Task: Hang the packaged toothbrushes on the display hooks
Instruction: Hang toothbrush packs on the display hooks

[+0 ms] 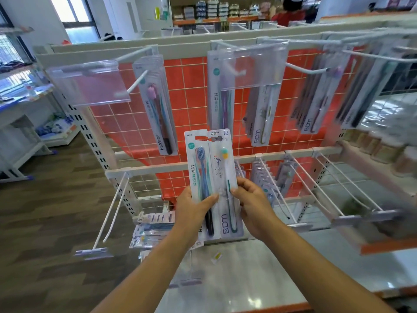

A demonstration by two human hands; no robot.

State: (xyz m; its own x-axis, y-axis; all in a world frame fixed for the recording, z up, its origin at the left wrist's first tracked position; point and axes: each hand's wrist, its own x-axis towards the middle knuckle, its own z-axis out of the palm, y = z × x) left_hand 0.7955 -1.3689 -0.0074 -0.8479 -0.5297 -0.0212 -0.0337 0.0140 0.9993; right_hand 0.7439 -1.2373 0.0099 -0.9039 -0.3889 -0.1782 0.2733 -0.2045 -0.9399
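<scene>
Head view: L hand (196, 206) thumb-pinches the blue toothbrush pack (199, 168), R hand (252, 199) fingers pinch the overlapping EDM toothbrush pack (226, 168) at its right edge, both upright before the rack's middle rail (153, 168); loose pinches cd drop one, or hang-holes cd miss a hook (302, 70).

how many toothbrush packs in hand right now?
2. The blue-brush pack is held by the left hand, and the white-brush pack by the right hand, side by side. More could be hidden behind them.

Glossy clear plastic toothbrush packs (214, 177), white-coated metal hooks (309, 71), wood-look floor (56, 211).
</scene>
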